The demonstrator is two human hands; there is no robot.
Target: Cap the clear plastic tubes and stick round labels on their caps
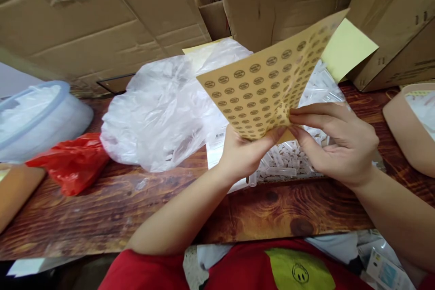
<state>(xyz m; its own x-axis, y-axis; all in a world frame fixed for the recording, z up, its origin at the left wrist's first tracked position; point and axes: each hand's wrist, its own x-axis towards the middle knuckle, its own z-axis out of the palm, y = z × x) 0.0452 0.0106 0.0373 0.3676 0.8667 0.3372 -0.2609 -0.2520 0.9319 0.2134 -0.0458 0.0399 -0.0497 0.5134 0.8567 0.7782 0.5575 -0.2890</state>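
A tan sticker sheet point(258, 81) with rows of small dark-printed oval labels is held up and bent between my hands. My left hand point(243, 152) grips its lower edge, thumb on the printed face and the other fingers hidden behind. At the sheet's lower right edge, the thumb and fingers of my right hand point(340, 140) are pinched together. Whether a single label is between those fingertips I cannot tell. Below and behind the hands lies a tray of small clear plastic tubes point(282, 163), partly covered by the sheet and my right hand.
Crumpled clear plastic bags point(163, 108) lie left of the sheet, beside a red plastic bag point(73, 161) and a blue-rimmed basin point(64, 104). Cardboard boxes point(112, 18) line the back. A pale yellow paper point(353, 50) leans behind the tubes. On the right stands a beige bin point(404, 131).
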